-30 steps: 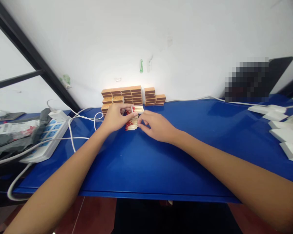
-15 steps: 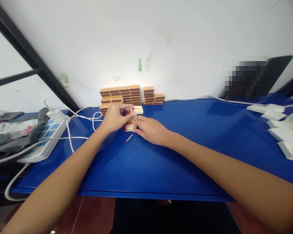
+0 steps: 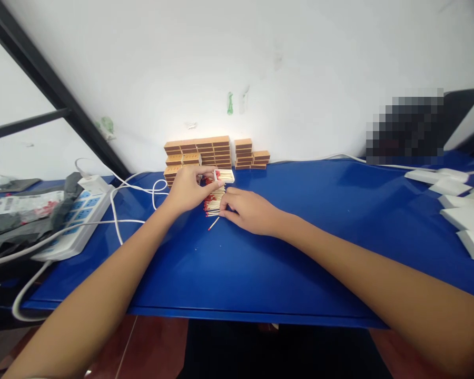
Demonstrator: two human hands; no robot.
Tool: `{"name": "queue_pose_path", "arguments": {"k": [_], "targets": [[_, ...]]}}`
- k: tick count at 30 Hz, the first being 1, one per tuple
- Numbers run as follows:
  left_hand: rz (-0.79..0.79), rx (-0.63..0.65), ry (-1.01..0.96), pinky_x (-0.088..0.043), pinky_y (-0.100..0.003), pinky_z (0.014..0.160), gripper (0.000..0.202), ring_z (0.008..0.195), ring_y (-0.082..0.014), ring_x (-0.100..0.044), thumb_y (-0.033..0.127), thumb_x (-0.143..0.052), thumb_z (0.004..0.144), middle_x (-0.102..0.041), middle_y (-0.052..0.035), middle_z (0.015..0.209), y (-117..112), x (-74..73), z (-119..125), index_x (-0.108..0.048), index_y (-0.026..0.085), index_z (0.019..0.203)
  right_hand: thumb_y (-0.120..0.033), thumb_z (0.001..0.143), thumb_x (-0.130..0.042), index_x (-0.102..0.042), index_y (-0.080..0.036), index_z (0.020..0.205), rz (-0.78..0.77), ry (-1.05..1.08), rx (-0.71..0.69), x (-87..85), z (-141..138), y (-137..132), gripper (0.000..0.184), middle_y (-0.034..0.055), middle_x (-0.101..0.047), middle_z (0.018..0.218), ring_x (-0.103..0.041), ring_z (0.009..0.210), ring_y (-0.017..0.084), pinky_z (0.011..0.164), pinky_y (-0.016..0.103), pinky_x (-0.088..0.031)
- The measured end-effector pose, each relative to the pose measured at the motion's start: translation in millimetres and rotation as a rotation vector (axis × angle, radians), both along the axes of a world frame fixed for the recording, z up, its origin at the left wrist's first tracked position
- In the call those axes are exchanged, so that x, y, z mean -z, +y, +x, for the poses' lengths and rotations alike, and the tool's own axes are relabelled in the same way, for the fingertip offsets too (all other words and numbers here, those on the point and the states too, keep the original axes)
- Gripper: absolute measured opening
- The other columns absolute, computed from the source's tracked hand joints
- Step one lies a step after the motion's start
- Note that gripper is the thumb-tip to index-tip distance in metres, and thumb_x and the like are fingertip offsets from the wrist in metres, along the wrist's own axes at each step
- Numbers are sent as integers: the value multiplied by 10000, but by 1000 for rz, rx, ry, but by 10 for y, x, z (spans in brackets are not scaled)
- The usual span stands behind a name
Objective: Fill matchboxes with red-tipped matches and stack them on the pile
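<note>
My left hand is closed around the left end of a small white matchbox tray, thumb in front and fingers behind. Red-tipped matches lie inside that tray. Just below it, a pile of matches rests on the blue table, their red heads to the left. My right hand is curled at the plain ends of the pile, its thumb and fingers pinching some matches; the fingers partly hide which ones. A single loose match lies slantwise in front of the pile.
Stacked matchboxes stand against the wall, with a shorter stack beside them. White cables and a power strip occupy the left side, near a grey plastic bag. Several white trays lie at the right.
The view has shifted slightly. My right fingers have drawn a little to the right along the pile, and the front matches look more spread. My left hand still holds the tray.
</note>
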State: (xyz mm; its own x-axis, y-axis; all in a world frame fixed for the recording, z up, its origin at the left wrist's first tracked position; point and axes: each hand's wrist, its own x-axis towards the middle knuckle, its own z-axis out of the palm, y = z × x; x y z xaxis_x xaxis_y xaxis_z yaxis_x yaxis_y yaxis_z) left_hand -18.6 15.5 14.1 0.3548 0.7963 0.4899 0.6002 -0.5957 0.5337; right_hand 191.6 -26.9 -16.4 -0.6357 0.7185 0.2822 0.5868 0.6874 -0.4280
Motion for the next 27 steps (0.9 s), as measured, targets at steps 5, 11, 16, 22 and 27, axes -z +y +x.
{"name": "queue_pose_path", "arguments": {"k": [5, 11, 16, 22, 27], "targets": [[10, 4, 4, -554, -348, 733, 367, 770, -223, -701, 502, -809, 860, -802, -74, 891, 10, 17, -6, -835, 180, 1035, -211, 1045, -603, -666, -186, 984, 3, -61, 19, 9, -28, -9, 91, 83, -682, 1033, -617, 870, 204, 752, 323, -401], [6, 6, 19, -532, -340, 733, 396, 796, -232, -707, 512, -808, 863, -810, -73, 919, 18, 15, -21, -835, 171, 1062, -235, 1090, -525, -635, -180, 1023, 13, -99, 31, -80, 34, 11, 140, 105, -663, 1114, -611, 851, 203, 756, 331, -413], [-18, 39, 89, -498, -317, 700, 353, 758, -211, -674, 486, -782, 885, -807, -58, 909, -1, -14, -6, -850, 178, 1043, -235, 1090, -513, -610, -177, 1075, 124, 52, 224, -179, 222, 188, 113, 110, -636, 1135, -611, 921, 231, 797, 342, -421], [-100, 80, 38, -558, -342, 841, 383, 912, -250, -740, 474, -806, 879, -829, -75, 1025, -68, -54, 46, -854, 186, 1127, -221, 1076, -518, -611, -183, 1049, 166, 91, 299, -124, 317, 321, 104, 106, -627, 1097, -603, 929, 242, 790, 351, -421], [-135, 89, 13, -586, -394, 946, 422, 1029, -288, -771, 454, -846, 843, -829, -103, 1130, -79, -53, 54, -847, 180, 1164, -238, 1071, -530, -615, -196, 1039, 193, 98, 266, -67, 307, 326, 100, 86, -621, 1065, -582, 891, 227, 757, 339, -401]]}}
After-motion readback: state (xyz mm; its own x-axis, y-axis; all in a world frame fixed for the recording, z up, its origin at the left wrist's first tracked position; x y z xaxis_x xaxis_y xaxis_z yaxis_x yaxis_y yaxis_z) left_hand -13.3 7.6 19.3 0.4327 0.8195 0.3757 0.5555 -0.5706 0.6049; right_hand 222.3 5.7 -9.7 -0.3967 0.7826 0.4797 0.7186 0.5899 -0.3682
